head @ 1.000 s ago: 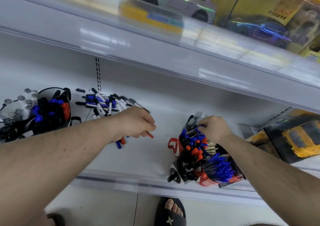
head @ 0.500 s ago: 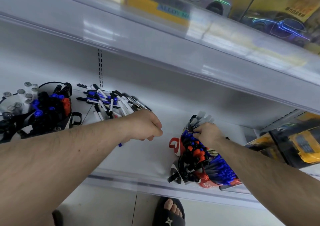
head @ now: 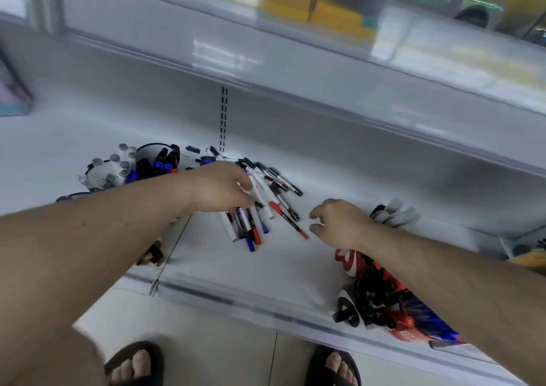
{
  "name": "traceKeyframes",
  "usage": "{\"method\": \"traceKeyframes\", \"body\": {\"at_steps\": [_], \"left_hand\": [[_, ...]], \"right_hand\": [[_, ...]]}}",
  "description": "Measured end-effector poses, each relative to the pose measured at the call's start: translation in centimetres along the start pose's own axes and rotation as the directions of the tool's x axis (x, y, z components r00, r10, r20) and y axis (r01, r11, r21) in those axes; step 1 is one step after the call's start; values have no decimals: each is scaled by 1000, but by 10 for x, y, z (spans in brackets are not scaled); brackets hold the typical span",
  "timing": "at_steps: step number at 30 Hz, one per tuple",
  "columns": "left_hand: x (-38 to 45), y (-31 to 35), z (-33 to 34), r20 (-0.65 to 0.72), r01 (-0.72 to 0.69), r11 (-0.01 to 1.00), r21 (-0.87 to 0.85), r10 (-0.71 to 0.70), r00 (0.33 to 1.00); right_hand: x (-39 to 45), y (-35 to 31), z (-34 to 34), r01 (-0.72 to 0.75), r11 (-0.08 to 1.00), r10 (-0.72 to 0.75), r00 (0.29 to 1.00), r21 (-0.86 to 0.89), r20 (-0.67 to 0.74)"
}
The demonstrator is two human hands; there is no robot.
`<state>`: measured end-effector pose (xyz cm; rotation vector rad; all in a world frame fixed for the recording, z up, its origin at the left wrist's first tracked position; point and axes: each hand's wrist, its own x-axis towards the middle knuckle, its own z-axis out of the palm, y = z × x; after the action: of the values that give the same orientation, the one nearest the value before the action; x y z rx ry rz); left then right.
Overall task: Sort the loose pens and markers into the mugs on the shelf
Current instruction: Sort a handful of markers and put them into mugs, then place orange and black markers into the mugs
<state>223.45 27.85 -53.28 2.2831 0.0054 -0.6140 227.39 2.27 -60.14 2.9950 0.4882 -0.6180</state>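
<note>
Right hand (head: 339, 223) left mugs (head: 381, 294) — empty.

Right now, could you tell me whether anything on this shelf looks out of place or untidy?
Yes: a heap of loose pens and markers lies scattered on the white shelf, criss-crossed at all angles between the mugs on the left and the mugs on the right. The left hand rests on the heap.

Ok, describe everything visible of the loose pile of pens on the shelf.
The loose pile of pens lies flat, fanned and crisscrossed on the white shelf, between the mug clusters. Mostly slim white or clear plastic barrels with black caps, some blue and red. The left hand rests on it, fingers among the barrels. The right hand hovers beside it, just short of a red pen.
</note>
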Motion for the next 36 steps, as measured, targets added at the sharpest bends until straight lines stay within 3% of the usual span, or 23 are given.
{"method": "traceKeyframes", "body": {"at_steps": [4, 8, 11, 17, 22, 27, 36], "left_hand": [[-11, -29, -25, -99, 56, 995, -78, -64, 993], [-17, -50, -38, -132, 95, 976, -196, -123, 984], [-15, -58, -43, -131, 114, 969, -217, -145, 981], [-4, -67, -48, -133, 124, 955, -270, -164, 977], [-1, -71, -49, -103, 130, 951, -281, -165, 981], [-4, -73, -59, -113, 134, 935, -329, -180, 977], [-8, -77, -63, -117, 177, 923, -341, -229, 966]], "right_hand": [[58, -55, 33, -121, 989, 114, 990, 88, 87], [103, -82, 67, -432, 878, 401, 899, 206, 176], [125, -95, 81, -517, 825, 495, 856, 226, 152], [158, -128, 89, -376, 912, 357, 924, 165, 134], [168, -142, 102, -282, 953, 289, 956, -110, 53], [157, -138, 107, -189, 952, 182, 982, -242, -52], [135, -127, 114, -164, 986, 164, 986, -23, 10]]}}
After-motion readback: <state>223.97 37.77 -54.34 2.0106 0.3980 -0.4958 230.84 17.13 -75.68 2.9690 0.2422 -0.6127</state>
